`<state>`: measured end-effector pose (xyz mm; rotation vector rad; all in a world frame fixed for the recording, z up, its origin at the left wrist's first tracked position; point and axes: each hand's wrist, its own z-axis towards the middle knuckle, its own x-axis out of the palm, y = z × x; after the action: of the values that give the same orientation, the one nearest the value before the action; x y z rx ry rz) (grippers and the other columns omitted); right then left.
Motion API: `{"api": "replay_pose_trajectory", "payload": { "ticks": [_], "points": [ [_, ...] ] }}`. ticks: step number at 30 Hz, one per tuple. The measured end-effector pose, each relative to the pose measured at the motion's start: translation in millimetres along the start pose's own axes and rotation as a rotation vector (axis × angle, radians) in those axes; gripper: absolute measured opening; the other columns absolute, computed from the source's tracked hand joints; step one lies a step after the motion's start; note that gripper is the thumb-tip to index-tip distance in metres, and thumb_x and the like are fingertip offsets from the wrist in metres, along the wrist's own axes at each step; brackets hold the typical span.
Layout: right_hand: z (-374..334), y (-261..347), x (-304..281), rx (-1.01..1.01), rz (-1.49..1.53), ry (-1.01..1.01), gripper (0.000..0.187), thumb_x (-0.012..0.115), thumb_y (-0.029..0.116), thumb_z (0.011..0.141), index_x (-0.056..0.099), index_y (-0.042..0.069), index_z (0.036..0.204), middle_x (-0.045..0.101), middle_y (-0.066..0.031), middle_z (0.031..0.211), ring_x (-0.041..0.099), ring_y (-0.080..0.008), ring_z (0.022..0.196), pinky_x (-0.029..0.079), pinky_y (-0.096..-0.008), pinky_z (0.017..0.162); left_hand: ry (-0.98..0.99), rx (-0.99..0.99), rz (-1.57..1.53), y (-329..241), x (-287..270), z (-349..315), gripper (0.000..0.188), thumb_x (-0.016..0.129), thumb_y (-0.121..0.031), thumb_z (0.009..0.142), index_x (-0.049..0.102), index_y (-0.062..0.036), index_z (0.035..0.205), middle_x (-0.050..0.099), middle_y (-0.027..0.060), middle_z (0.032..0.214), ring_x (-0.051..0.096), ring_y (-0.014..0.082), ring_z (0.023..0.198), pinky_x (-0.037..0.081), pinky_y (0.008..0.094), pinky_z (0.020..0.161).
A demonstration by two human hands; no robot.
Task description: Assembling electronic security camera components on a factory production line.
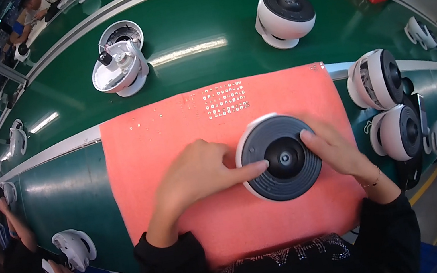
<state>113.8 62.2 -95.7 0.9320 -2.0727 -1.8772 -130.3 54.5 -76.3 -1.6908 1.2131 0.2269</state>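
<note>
The grip of left hand (195, 172) and right hand (339, 151), partly spread, clasps a round grey-faced device (284, 158), thumbs on top.

- Head cam: up on the person's head, looks down & a bit fwd.
- V. wide fisheye; straight edges bend, esp. near the dark rim.
- View's upright; its L = person's L.
- Close: L hand (193, 175) & R hand (339, 151) nr the mid., pink mat (145, 148) under.
- Black sleeves (171, 269) come in at btm; green bench (198, 12) runs off far, up top.
</note>
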Motion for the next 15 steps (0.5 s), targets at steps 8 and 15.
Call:
{"api": "replay_pose_trajectory", "payload": {
  "ticks": [8, 15],
  "points": [
    [-18.7, 46.4, 5.4, -0.05, 0.222, -0.095, 0.062, 0.073, 0.02, 0.071, 0.033, 0.001, 0.114, 0.046, -0.0143, 0.113, 0.046, -0.0194, 0.107, 0.038, -0.032, 0.09, -0.306, 0.429, -0.566, -32.7, 16.3, -30.2, 0.081, 0.074, -0.022, 0.066, 0.032, 0.0036, 0.13, 0.057, 0.0212, 0.107, 0.057, 0.0278, 0.1, 0.047, 0.0334, 0.084],
    [-10.3, 71.4, 0.1, -0.565, -0.105, -0.269, 0.072, 0.084, 0.034, 0.052, 0.043, -0.001, 0.1, 0.059, -0.0162, 0.088, 0.062, -0.0229, 0.084, 0.048, -0.0311, 0.075, -0.609, 0.618, -0.31, -56.7, 6.3, -59.4, 0.083, 0.076, -0.019, 0.06, 0.035, 0.0067, 0.127, 0.056, 0.0221, 0.107, 0.059, 0.0295, 0.097, 0.052, 0.0369, 0.077]
  ]
}}
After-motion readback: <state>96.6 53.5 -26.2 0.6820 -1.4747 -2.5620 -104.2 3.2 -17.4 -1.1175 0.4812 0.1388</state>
